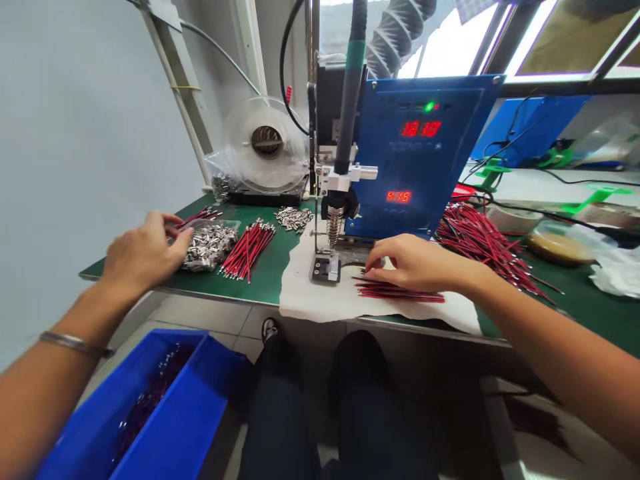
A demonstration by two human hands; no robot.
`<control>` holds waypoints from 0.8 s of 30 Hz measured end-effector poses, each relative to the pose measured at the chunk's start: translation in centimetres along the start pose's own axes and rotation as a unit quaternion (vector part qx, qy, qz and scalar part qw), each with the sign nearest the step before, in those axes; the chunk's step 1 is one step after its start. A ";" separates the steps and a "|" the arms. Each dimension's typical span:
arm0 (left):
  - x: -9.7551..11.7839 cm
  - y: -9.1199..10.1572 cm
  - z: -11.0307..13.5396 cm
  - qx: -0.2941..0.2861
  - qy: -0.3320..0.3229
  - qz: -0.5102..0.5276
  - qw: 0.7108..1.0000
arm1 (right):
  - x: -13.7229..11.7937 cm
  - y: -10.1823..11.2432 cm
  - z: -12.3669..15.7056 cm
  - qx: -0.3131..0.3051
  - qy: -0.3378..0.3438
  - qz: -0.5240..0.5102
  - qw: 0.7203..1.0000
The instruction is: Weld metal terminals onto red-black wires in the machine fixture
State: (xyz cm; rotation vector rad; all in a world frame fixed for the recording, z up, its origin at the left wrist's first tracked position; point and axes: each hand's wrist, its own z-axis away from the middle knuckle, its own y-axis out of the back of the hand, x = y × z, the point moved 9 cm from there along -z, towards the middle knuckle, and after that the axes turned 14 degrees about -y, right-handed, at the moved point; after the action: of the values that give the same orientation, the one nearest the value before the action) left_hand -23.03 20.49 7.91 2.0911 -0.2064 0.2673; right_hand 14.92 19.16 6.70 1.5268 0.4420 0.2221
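My left hand (143,252) rests on the green table's left end, fingers curled over a heap of small silver metal connectors (209,245) in a clear bag. Whether it grips one I cannot tell. My right hand (410,262) lies on a white cloth (320,300), its fingertips pinching into a small pile of short red wires (400,291). Just left of it stands a soldering head (334,223) over a small metal fixture (326,268).
A blue control box (420,153) with red digits stands behind the fixture. A solder spool (265,143), a bundle of red wires (249,249) and a larger red wire heap (480,240) lie on the table. A blue bin (150,407) sits below left, by my knees.
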 end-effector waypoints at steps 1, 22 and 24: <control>-0.9 -0.2 -0.9 -0.032 0.013 -0.053 0.998 | 0.0 -0.3 -0.4 -0.021 -0.003 0.008 1.000; -1.4 -5.2 -4.6 -0.162 -0.036 0.116 0.979 | 0.1 -0.6 -2.8 -0.121 0.000 -0.044 0.992; -1.4 -3.7 -4.6 -0.100 -0.020 0.170 0.980 | 0.2 -1.1 -2.6 -0.119 0.000 -0.062 0.991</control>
State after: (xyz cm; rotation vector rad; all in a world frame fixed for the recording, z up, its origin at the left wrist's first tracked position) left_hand -23.97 26.36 6.72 1.8557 -0.5937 0.3919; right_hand 13.87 21.56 5.66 1.2617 0.4901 0.1704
